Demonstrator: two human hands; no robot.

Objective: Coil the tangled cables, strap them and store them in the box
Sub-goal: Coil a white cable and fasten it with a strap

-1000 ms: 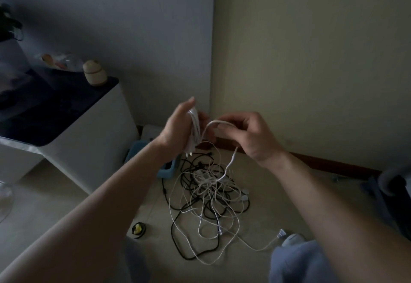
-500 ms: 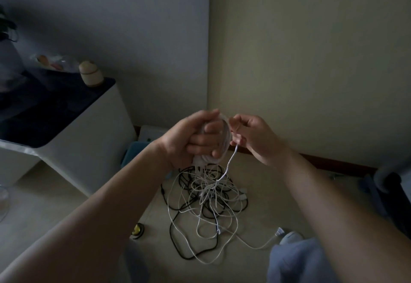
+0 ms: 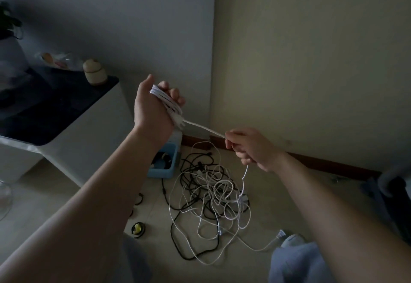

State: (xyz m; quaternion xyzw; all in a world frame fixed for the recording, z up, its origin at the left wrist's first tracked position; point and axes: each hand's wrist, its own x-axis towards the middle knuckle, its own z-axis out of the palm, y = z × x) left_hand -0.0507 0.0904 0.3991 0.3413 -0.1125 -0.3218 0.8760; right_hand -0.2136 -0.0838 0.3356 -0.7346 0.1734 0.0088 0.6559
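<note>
— Which step is this?

— Coiling. The left hand (image 3: 153, 107) is raised, its fingers curled round a bundle of white cable loops (image 3: 169, 102) wound across the palm.

— And the other?

— The right hand (image 3: 251, 149) sits lower and off to the side, thumb and fingers pinching the thin white cable (image 3: 204, 129) that leaves the bundle. The stretch between the two hands runs straight and taut.

— Where's the rest of it?

— It drops from under the right hand into the tangled heap of white and black cables (image 3: 211, 193) on the pale floor (image 3: 273, 216), well below both hands. Plenty of white line lies snarled among the black ones.

— The box?

— The small light-blue plastic box (image 3: 164, 171) stands on the floor just behind the heap, with something dark inside. I see no strap on the bundle.

— So next?

— Another turn, I reckon: lay the taut length over the left palm, then slide the right hand down for fresh slack. It calls for a gentle pull, since the white line threads through black loops and could snag or drag the heap. Strapping and boxing look a good way off.
</note>
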